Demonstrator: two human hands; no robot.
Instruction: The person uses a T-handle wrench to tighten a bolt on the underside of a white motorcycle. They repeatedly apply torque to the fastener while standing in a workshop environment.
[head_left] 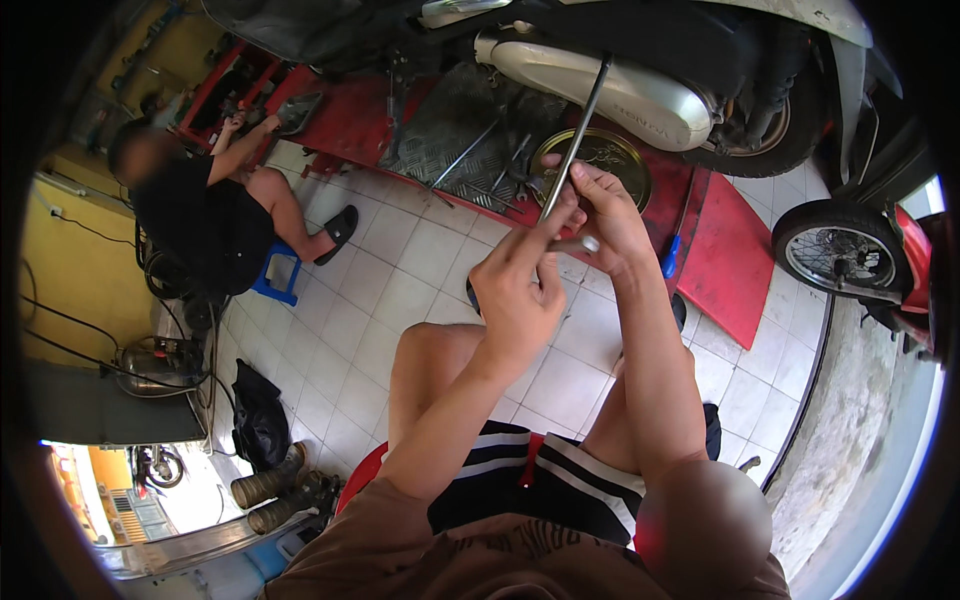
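Observation:
Both of my hands are on a long steel T-handle wrench, whose shaft rises toward the silver side cover of a scooter; I cannot tell whether its tip touches it. My left hand is closed round the handle end, lower and left. My right hand grips the shaft just above the crossbar, fingers curled round it. Behind my hands, a round golden tray with small parts rests on the red lift platform, near a blue-handled screwdriver.
At the left a person sits on a blue stool, holding something small. Tools lie on a metal plate. A red motorbike's wheel stands right, beside a wall. A black bag, boots and hoses lie lower left.

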